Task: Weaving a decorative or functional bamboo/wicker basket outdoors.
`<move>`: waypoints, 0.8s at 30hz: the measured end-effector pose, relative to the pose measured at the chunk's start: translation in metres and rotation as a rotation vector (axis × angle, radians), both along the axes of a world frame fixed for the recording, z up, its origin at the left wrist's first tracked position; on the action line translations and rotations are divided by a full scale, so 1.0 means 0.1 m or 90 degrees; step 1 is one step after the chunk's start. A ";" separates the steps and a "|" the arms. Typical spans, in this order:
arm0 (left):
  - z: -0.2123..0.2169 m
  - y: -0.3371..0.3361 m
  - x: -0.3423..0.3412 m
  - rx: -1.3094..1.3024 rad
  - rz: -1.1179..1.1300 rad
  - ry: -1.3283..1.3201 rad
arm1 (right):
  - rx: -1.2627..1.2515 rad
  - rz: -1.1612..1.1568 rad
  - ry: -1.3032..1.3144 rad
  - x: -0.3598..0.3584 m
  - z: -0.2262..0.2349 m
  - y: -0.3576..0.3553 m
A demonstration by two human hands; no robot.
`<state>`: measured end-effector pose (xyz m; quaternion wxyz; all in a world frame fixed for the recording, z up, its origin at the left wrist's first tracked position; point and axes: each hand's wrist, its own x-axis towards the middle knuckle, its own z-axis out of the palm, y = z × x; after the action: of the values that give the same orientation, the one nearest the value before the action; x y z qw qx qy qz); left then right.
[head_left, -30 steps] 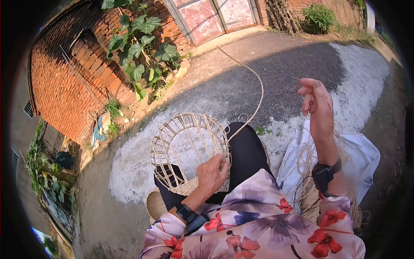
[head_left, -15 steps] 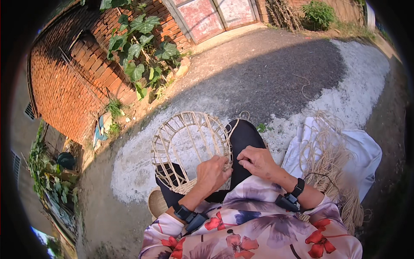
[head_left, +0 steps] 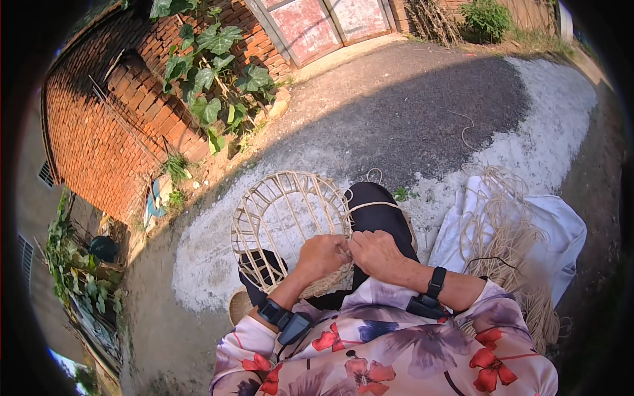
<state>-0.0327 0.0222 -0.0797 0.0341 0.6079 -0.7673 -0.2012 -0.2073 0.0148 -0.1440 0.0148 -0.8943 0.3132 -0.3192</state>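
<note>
An open-work basket (head_left: 239, 222) of pale cord or cane rests across my dark-trousered lap, with gaps between its ribs. My left hand (head_left: 321, 256) is closed on its near right edge. Right beside it my right hand (head_left: 378, 253) is pinched, fingertips meeting those of the left; what it pinches is hidden, though a pale cord seems nearest. That cord (head_left: 378, 204) runs from the basket's right side over my right knee, with a small loop standing above it.
To my right, a tangled heap of pale cord (head_left: 508, 264) lies on a white cloth (head_left: 569, 228). A small woven basket (head_left: 239, 305) sits partly hidden by my left leg. Farther off are a brick wall (head_left: 99, 152), leafy vines (head_left: 214, 72) and a faded red door (head_left: 307, 30).
My right hand has moved left to meet my left hand at the basket's edge. The pale cord now stretches across my right knee. The basket has barely moved.
</note>
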 end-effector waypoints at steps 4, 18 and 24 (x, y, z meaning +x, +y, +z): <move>-0.02 0.02 0.01 -0.015 -0.004 -0.003 | 0.018 0.028 -0.083 -0.01 0.09 0.01; -0.20 0.26 -0.03 -0.230 -0.018 0.122 | 0.779 0.130 -0.458 -0.31 0.17 -0.24; -0.14 0.20 -0.17 -0.221 0.068 0.053 | 0.858 0.241 -0.445 -0.73 0.96 -0.16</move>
<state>-0.0496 0.0425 -0.0935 0.1810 0.6236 -0.7553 -0.0885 -0.2802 -0.0014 -0.0481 0.7066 -0.5783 0.2585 -0.3155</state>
